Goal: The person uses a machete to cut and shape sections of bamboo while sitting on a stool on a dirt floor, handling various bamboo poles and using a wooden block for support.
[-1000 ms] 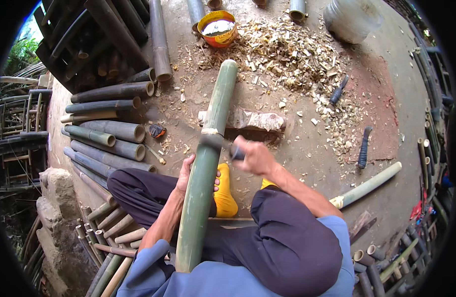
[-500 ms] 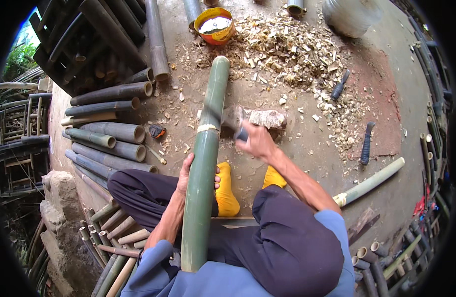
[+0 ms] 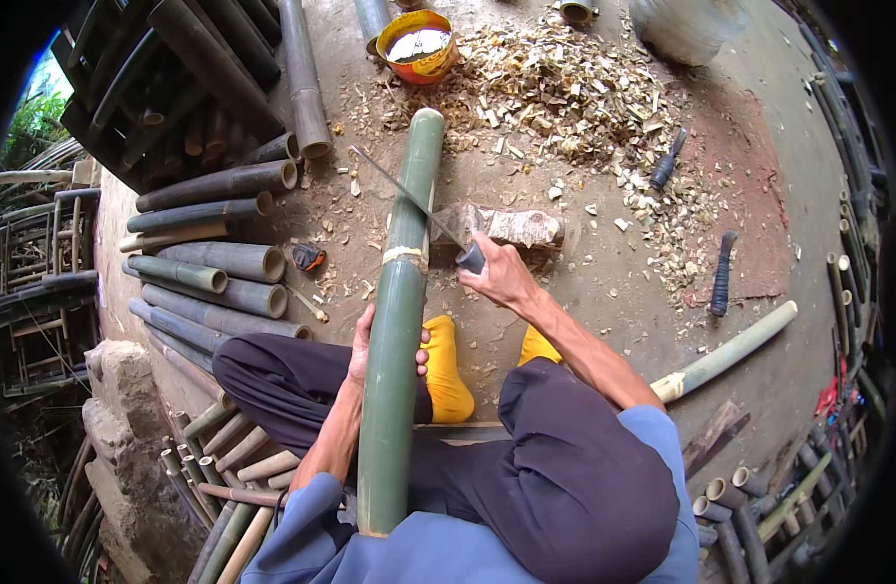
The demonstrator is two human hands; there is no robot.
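Note:
Across my lap and out in front of me lies a long green bamboo culm [image 3: 394, 360], with a pale scraped ring at its node. My left hand [image 3: 362, 346] wraps round it below the node, fingers showing on the far side. In my right hand [image 3: 501, 275] is the dark handle of a hand saw [image 3: 446, 230]. Its long thin blade slants across the bamboo just beyond the node, the tip sticking out past the left side. Whether the blade bites into the wood cannot be made out. Under the bamboo's far part sits a short log [image 3: 521, 228].
Wood chips [image 3: 565, 97] are heaped beyond the log, near a yellow-red bowl [image 3: 416, 49]. Two dark-handled tools [image 3: 669, 161] lie at the right, near a pale-ended bamboo piece [image 3: 730, 352]. Cut bamboo lengths [image 3: 224, 258] line the left side.
The saw, blurred earlier, now shows sharply, its blade reaching further past the bamboo's left side. My right hand has shifted slightly left. My left hand keeps its hold.

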